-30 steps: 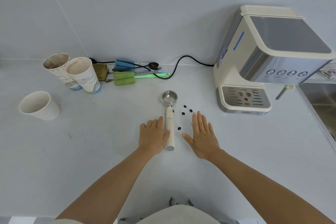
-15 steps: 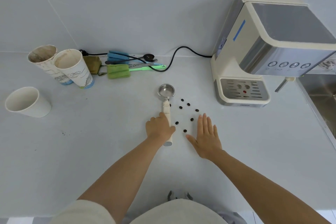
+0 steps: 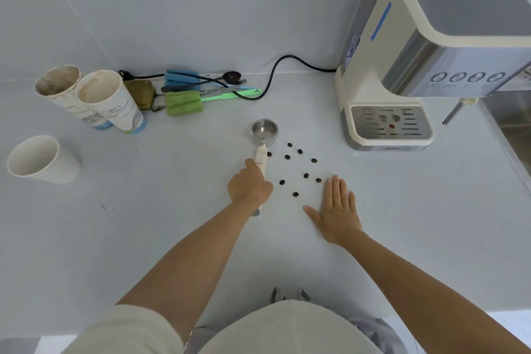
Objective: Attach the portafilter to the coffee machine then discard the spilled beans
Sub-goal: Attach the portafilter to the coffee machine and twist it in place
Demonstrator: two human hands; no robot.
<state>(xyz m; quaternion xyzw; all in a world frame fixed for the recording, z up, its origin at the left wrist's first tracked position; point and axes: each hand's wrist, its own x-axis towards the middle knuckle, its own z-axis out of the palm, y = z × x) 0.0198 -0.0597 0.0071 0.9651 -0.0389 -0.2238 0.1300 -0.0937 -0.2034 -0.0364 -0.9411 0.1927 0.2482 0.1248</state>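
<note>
The portafilter (image 3: pixel 264 131) lies on the white counter, steel basket pointing away, cream handle toward me. My left hand (image 3: pixel 249 187) is curled around that handle, covering most of it. Several dark coffee beans (image 3: pixel 306 175) are scattered on the counter to the right of the handle. My right hand (image 3: pixel 336 211) rests flat and open on the counter just right of the beans, holding nothing. The cream and silver coffee machine (image 3: pixel 402 66) stands at the back right, its drip tray (image 3: pixel 390 125) facing me.
Two used paper cups (image 3: pixel 109 100) and a white cup (image 3: pixel 43 159) on its side sit at the left. Green and blue sponge brushes (image 3: pixel 184 102), a black spoon and the machine's black cable (image 3: pixel 273 77) lie along the back wall. A steel sink (image 3: pixel 514 121) is at the right edge.
My left hand went from lying flat beside the handle to closing around it. My right hand stayed flat. The view has moved closer to the counter.
</note>
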